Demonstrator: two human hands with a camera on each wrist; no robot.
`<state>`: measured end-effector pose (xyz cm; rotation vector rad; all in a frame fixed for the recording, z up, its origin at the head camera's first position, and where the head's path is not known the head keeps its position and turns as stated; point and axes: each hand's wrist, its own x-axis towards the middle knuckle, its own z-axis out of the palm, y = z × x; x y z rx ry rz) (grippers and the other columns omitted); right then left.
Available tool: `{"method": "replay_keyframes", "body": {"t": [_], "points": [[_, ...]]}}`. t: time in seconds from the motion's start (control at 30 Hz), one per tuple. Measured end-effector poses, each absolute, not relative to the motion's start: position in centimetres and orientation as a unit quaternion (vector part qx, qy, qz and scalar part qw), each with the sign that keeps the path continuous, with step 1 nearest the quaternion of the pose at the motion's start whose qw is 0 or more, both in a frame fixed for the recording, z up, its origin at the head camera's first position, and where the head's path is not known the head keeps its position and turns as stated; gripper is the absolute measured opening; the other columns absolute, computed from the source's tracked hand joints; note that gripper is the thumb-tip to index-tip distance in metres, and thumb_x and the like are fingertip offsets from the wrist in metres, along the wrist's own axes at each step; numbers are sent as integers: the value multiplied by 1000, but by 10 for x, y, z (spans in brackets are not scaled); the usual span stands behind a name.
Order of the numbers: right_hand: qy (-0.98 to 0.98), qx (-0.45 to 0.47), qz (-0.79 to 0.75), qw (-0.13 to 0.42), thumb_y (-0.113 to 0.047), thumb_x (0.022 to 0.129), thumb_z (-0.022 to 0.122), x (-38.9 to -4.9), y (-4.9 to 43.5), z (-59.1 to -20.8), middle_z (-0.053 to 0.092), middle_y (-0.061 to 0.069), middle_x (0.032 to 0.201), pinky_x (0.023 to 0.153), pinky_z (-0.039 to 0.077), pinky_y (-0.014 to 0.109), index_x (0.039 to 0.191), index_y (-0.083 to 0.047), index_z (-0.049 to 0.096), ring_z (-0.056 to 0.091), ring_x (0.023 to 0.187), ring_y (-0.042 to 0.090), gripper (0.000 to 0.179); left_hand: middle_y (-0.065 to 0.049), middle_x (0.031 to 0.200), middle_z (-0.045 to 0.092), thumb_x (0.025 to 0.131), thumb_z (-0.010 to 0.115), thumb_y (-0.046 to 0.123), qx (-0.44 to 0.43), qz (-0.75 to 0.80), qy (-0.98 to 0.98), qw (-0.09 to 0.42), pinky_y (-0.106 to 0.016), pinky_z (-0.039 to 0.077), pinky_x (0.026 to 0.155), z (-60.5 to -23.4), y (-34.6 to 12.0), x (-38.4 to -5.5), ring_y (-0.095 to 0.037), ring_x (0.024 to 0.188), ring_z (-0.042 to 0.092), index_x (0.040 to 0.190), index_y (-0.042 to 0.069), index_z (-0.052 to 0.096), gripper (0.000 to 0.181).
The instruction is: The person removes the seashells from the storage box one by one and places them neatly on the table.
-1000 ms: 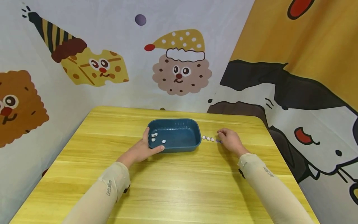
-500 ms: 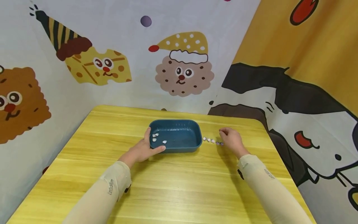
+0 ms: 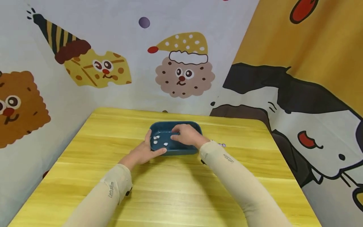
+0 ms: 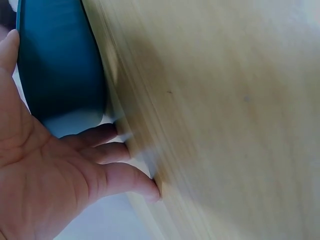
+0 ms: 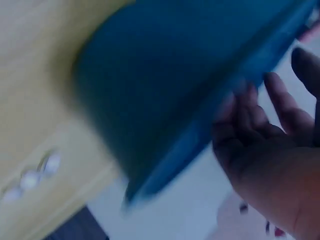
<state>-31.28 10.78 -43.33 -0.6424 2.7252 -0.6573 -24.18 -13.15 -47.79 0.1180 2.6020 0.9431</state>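
Note:
A deep teal rectangular dish (image 3: 181, 152) stands on the table. Several small white shell-like pieces (image 3: 155, 142) lie in its left part. My left hand (image 3: 141, 153) rests against the left end of the dish, thumb along the front wall and fingers stretched out. Over the middle of the dish is my right hand (image 3: 188, 135), its thumb and index tips apart with no piece showing between them. In the right wrist view its fingers (image 5: 250, 117) bend loosely over the dish rim. Two purplish pieces (image 3: 224, 145) show right of the dish, and the right forearm hides part of their row.
The yellow wood-grain table (image 3: 170, 189) carries the dish near its far side. A cloth with cartoon prints (image 3: 184, 77) hangs behind and along the sides. White pieces (image 5: 31, 179) in a line lie beside the dish in the right wrist view.
My right hand has moved left from the row of pieces to over the dish, and its pinched fingertips have parted. The left hand stays at the dish's left end.

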Motion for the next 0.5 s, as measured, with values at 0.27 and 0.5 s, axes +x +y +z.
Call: {"method": "replay_keyframes", "body": {"t": [0.27,0.5], "points": [[946,-218,-120,206,-31,105,72,-318,67,-472,69,5,145,116,52,45,143,-14,69,64,136,26,42,-33,171,30,92,59,83,54,360,914,176,-63,42,121,-490,-128,-240,-49,150,48,169,16,-24,131],[939,-238,-155,195,-17,102,76,-322,60,-476,76,5,124,103,59,41,129,-14,76,72,115,22,28,-34,171,29,94,59,80,41,345,921,176,-65,41,120,-481,-134,-243,-50,151,45,169,18,-24,128]]}}
